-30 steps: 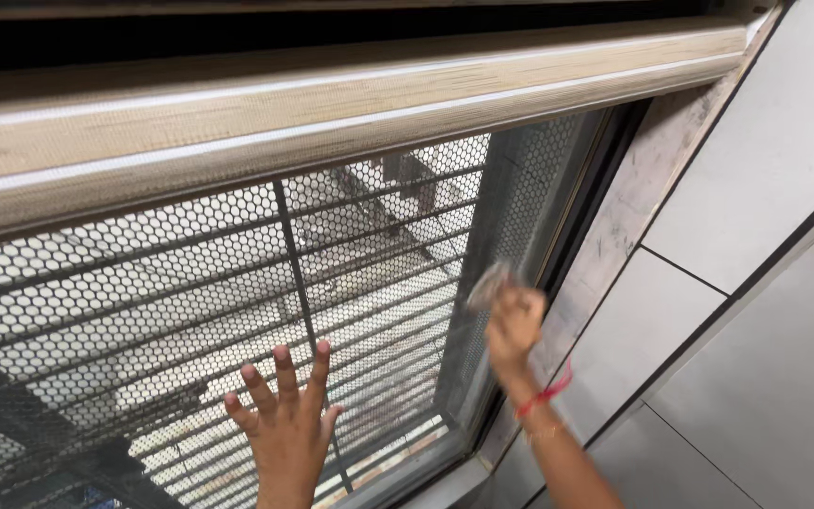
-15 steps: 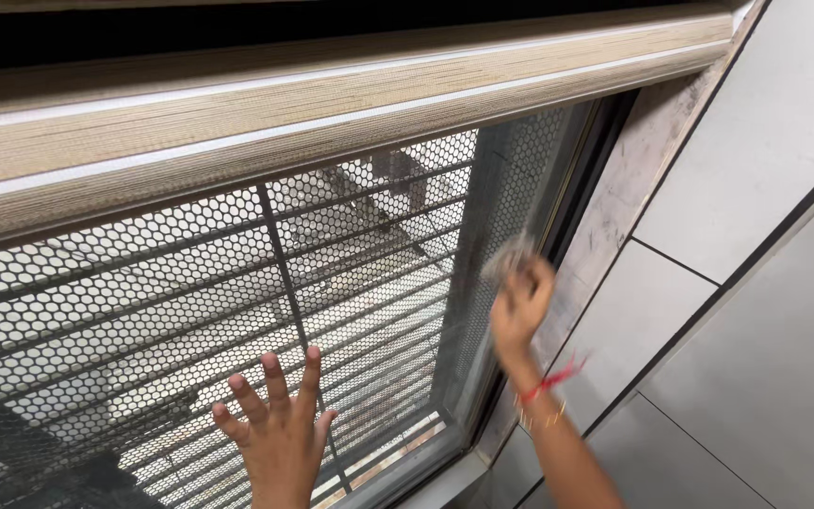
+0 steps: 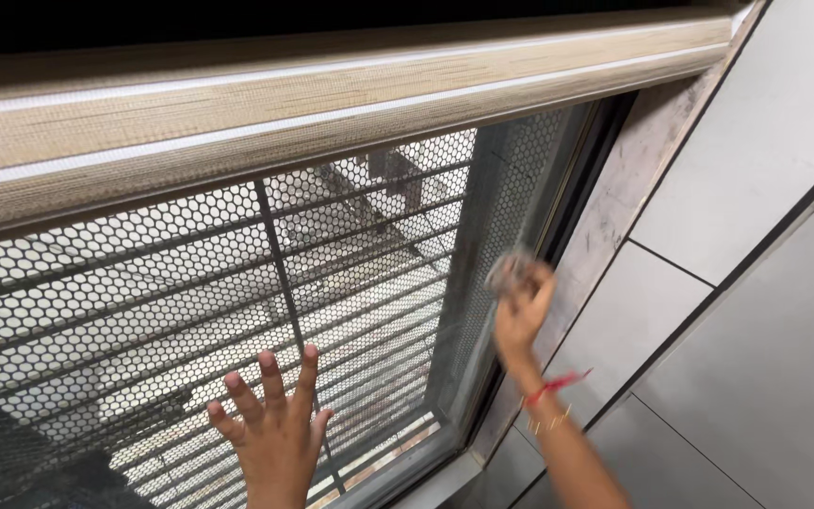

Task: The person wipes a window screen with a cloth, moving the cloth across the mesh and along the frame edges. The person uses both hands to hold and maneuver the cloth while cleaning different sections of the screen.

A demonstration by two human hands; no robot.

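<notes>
A crumpled grey cloth (image 3: 509,270) is clamped in the right hand (image 3: 523,306) against the window's right edge, while the left hand (image 3: 273,422) is spread flat on the glass.

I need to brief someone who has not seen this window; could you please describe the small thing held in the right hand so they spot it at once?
Start at the window pane with honeycomb mesh behind it and go to its right edge. There the right hand presses a small crumpled grey wad against the glass. It is blurred; the left hand lies flat and empty.

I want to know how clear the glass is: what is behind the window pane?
Behind the window pane a honeycomb mesh with metal bars shows. What lies beyond it is blurred and partly covered.
</notes>
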